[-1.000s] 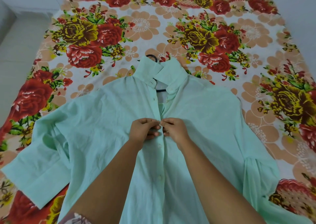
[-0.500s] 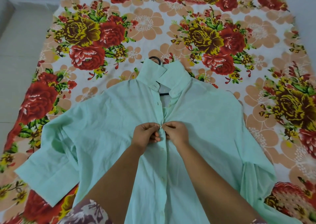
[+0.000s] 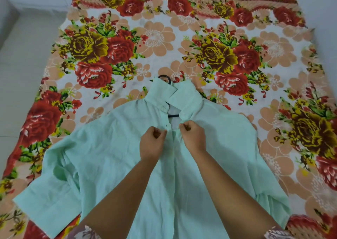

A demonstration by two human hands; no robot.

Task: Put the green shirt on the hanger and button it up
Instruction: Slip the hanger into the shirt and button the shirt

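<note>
The mint green shirt (image 3: pixel 109 156) lies front up on the floral sheet, sleeves spread to both sides. A black hanger (image 3: pixel 165 78) sits inside it; only its hook above the collar and a short bar in the open neck show. My left hand (image 3: pixel 152 142) pinches the left front edge just below the neck opening. My right hand (image 3: pixel 192 136) pinches the right front edge beside it, a small gap apart. Below my hands the front placket lies closed. The top of the placket under the collar stands open.
A floral bedsheet (image 3: pixel 228 38) with red and yellow roses covers the surface under the shirt. Pale floor (image 3: pixel 27 56) runs along the left side. Patterned sleeves show at my forearms near the bottom edge.
Both hands have moved up the placket from the middle button toward the neck and have come apart. The view has shifted, showing more of the sheet beyond the collar.
</note>
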